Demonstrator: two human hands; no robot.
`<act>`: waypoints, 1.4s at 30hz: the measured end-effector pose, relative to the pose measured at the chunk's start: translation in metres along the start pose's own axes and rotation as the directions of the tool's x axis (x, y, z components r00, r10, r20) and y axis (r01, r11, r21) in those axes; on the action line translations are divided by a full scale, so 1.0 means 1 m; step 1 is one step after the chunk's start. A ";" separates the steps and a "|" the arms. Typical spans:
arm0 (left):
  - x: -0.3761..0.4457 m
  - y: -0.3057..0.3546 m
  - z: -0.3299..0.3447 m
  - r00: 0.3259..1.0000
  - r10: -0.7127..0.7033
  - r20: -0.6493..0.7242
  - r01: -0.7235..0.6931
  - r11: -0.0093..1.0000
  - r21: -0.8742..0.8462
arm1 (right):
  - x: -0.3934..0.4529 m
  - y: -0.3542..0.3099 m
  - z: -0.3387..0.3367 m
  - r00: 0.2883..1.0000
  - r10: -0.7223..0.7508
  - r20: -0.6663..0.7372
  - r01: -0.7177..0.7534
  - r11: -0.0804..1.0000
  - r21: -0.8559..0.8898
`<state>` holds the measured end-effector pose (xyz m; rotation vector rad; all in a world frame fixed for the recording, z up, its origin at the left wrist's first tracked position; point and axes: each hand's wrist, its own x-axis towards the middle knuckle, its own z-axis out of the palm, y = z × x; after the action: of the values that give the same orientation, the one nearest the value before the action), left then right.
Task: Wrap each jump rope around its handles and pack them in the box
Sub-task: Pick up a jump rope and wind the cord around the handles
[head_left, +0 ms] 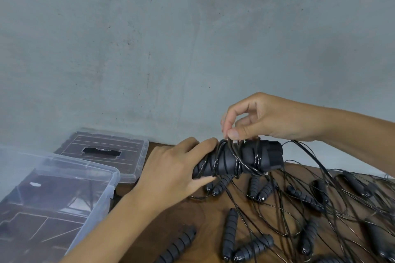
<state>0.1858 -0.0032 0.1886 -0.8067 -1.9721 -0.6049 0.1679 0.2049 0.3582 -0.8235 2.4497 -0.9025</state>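
Where the dark brown wooden table (205, 215) meets a bare grey concrete wall (171, 38), the work is carried out close to the far edge. A clear plastic box (100, 190) is set at the left of the table, and its clear lid (136, 156) is laid flat just behind it, against the wall.

A pair of black handles (241, 160) is held above the table, side by side, with thin black rope (237, 163) wound around them in several turns. Their long axis is seen running roughly left to right, tilted so that the right end sits higher and slightly farther away, pointing toward the wall; the left end points down toward the person. The left end is gripped by the left hand (175, 168), its fingers curled over the top and the thumb underneath. A strand of the rope is pinched between thumb and fingertips of the right hand (256, 119), just above the middle of the bundle; from there loose rope trails off to the right.

Beneath and to the right, many other ribbed black handles (229, 232) are scattered on the table in a tangle of thin black ropes (299, 209), lying at mixed angles.
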 end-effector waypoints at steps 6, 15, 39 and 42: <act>-0.005 0.013 0.005 0.986 -0.169 -0.006 0.165 0.967 -0.193 | 0.000 0.008 -0.005 0.993 0.091 0.081 -0.097 0.993 0.073; 0.001 0.042 0.006 0.754 -0.653 0.071 0.509 0.513 -0.691 | 0.005 0.025 0.027 0.992 0.025 -0.126 -0.006 0.989 0.150; -0.009 0.029 0.041 0.385 -0.883 0.267 0.501 -0.043 -0.865 | 0.028 0.017 0.163 0.768 0.241 -0.593 -0.018 0.934 0.356; -0.010 0.033 0.040 0.401 -0.863 0.308 0.485 -0.085 -0.870 | 0.028 0.020 0.171 0.744 0.214 -0.633 -0.009 0.950 0.311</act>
<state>0.1918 0.0430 0.1634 0.0244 -1.3859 -2.5084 0.2326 0.1224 0.2183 -0.2482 2.7815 -1.6917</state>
